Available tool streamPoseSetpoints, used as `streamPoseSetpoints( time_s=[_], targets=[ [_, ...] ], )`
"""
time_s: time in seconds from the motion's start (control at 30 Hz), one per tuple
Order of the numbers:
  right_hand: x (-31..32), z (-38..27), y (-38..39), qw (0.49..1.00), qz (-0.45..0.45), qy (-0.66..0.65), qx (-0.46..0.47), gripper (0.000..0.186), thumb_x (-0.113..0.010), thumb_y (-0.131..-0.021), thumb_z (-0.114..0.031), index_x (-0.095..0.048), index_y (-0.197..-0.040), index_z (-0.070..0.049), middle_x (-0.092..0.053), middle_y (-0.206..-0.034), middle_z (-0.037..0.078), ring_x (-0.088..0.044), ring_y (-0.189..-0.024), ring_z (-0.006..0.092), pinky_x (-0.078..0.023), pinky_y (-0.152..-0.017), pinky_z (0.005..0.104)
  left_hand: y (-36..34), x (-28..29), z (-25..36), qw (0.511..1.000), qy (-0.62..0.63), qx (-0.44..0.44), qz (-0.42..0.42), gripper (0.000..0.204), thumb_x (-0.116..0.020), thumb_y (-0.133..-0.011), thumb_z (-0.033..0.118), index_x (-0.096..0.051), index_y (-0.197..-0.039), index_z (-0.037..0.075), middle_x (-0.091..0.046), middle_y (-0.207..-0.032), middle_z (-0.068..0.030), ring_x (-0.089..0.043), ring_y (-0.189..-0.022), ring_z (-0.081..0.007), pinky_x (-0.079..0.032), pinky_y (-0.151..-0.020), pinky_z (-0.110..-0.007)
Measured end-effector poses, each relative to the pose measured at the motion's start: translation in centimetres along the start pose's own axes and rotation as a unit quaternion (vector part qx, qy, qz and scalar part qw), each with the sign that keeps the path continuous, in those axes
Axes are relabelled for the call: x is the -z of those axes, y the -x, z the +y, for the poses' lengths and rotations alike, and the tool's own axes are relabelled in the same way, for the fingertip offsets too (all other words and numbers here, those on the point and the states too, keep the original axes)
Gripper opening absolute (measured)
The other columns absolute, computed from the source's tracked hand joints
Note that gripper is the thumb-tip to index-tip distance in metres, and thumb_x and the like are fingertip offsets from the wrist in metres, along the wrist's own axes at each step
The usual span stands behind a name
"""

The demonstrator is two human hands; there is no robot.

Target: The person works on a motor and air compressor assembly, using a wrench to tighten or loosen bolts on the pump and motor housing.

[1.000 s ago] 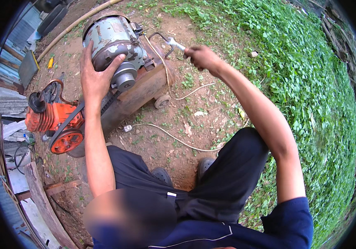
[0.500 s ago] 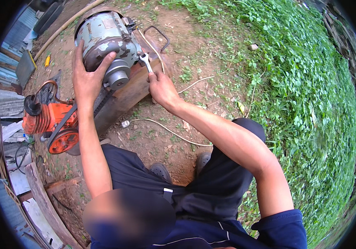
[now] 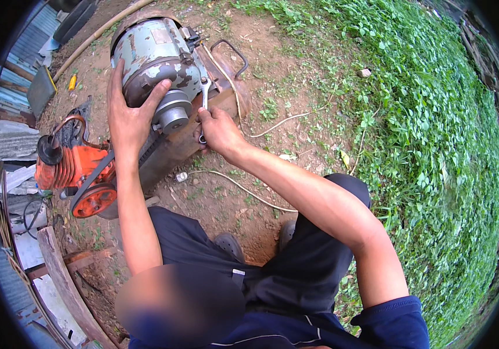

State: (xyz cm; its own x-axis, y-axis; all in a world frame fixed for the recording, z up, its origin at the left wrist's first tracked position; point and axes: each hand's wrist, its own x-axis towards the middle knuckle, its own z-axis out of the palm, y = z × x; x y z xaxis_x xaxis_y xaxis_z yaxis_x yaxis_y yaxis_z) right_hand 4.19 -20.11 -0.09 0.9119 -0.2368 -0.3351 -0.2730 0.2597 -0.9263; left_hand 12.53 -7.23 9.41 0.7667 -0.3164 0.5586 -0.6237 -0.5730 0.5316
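Head view: left hand (image 3: pixel 132 119) was spread wide against the chipped grey-green metal motor (image 3: pixel 156 55) with round silver pulley (image 3: pixel 174 110). Right hand (image 3: pixel 220 131) had fingers wrapped around 1 silver steel wrench (image 3: pixel 205 96), upper end at the motor's base; couldn't tell seating. Motor sat on the rusty brown cylindrical tank (image 3: pixel 174 145), near the orange finned pump (image 3: pixel 81 166).

The motor housing (image 3: pixel 148 55) was metal under flaking, rough paint; the pulley (image 3: pixel 174 113), smooth, bare metal; the wrench (image 3: pixel 205 96), shiny metal; the tank (image 3: pixel 177 145), matt, rusty metal; the trousers (image 3: pixel 302 273), matt, creased cloth.
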Motion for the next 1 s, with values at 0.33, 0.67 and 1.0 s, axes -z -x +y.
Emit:
streamPoseSetpoints(
  time_s=[0.33, 0.67, 1.0],
  targets=[
    [4.0, -2.7, -0.7, 0.986, -0.053, 0.145, -0.060, 0.037, -0.043, -0.101, -0.035, -0.057, -0.097, 0.000, -0.057, -0.064, 0.008, -0.055, -0.049, 0.0169, -0.047, -0.044, 0.0308, 0.1, 0.1, 0.6, 0.999, 0.028, 0.034, -0.009, 0.092, -0.082, -0.071, 0.043, -0.040, -0.140, -0.001, -0.043, -0.139, -0.0270, -0.045, -0.129, -0.0364, -0.037, -0.107, -0.043],
    [12.7, -10.2, -6.9, 0.825, -0.024, 0.558, 0.086, 0.048, -0.067, -0.084, -0.054, -0.075, -0.096, -0.008, -0.071, -0.095, 0.014, -0.067, -0.090, 0.0239, -0.050, -0.084, 0.0384, -0.1, -0.2, 0.2, 1.000, 0.020, 0.017, -0.001, 0.094, -0.083, -0.069, 0.044, -0.041, -0.139, -0.002, -0.043, -0.139, -0.0280, -0.044, -0.129, -0.0370, -0.037, -0.107, -0.044],
    [9.3, -4.4, -2.1, 0.906, 0.028, 0.409, 0.103, 0.041, -0.058, -0.090, -0.036, -0.069, -0.099, 0.002, -0.067, -0.100, 0.025, -0.065, -0.095, 0.0392, -0.050, -0.088, 0.0431, 0.1, -0.1, 0.0, 0.999, 0.025, 0.020, 0.003, 0.093, -0.083, -0.070, 0.045, -0.041, -0.139, -0.002, -0.042, -0.139, -0.0276, -0.043, -0.130, -0.0371, -0.036, -0.107, -0.044]
  ],
)
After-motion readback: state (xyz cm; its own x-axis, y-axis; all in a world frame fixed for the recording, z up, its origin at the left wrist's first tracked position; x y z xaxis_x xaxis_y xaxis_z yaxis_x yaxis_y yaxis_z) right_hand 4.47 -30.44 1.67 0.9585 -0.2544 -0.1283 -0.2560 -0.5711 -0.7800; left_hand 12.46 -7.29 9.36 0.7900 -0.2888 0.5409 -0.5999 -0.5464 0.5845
